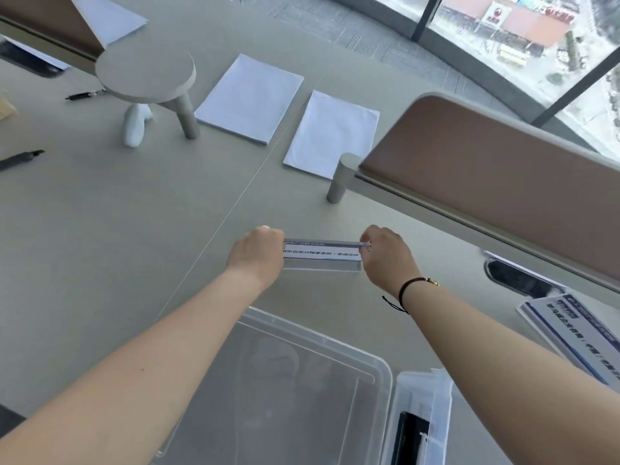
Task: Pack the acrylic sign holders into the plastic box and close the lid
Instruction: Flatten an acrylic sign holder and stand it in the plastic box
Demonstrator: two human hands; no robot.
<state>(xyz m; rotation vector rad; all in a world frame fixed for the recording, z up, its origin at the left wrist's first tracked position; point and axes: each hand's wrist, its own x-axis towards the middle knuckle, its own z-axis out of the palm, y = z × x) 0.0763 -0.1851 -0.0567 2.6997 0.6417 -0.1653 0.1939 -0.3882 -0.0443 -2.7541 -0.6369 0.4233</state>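
Observation:
A clear acrylic sign holder (pixel 322 256) with a white and blue printed card inside stands on the grey table, just beyond the box. My left hand (pixel 258 255) grips its left end and my right hand (pixel 385 256) grips its right end. A clear plastic box (pixel 375 364) sits open at the near edge, under my forearms, with nothing visible inside. Its lid (pixel 419 417) stands to the right of the box, with a black latch showing. More printed sign cards (pixel 577 333) lie stacked at the right edge.
Two white paper stacks (pixel 250 97) (pixel 332 134) lie further back. A small round stand (pixel 146 75) with a white object (pixel 134 124) under it is at the back left, near two dark pens (pixel 85 94) (pixel 20 159). A brown desk divider (pixel 496 176) runs along the right.

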